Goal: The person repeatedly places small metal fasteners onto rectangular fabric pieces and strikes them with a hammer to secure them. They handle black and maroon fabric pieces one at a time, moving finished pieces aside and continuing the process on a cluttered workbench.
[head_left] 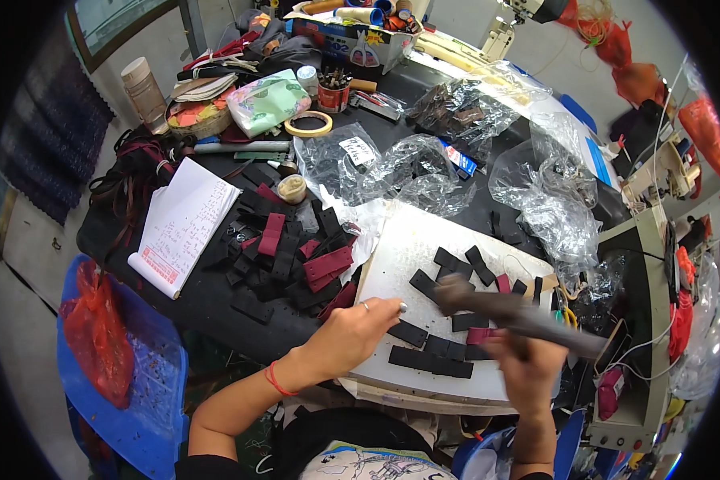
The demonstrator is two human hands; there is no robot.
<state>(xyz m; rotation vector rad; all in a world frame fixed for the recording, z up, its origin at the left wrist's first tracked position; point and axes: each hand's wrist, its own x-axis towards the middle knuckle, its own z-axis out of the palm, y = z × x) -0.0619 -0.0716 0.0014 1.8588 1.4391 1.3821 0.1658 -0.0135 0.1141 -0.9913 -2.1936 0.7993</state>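
My right hand (531, 370) grips a hammer (528, 316), raised over the right side of a white board (404, 240) and smeared by motion. At the board's left edge my left hand (358, 334) has its fingers pinched together. A small silvery tip shows at the fingertips, but I cannot make out what it belongs to. Several black strap pieces (430, 362) lie flat on the board around both hands, along with a maroon strap piece (478, 335). Left of the board is a heap of black and maroon strap pieces (326, 267), some with small holes.
A notepad (186, 224) with handwriting lies at the table's left. Behind the board are crumpled clear plastic bags (424, 168), a tape roll (308, 123), a small round tub (291, 189) and a can of tools (333, 92). A blue chair (148, 344) holds a red bag (100, 340).
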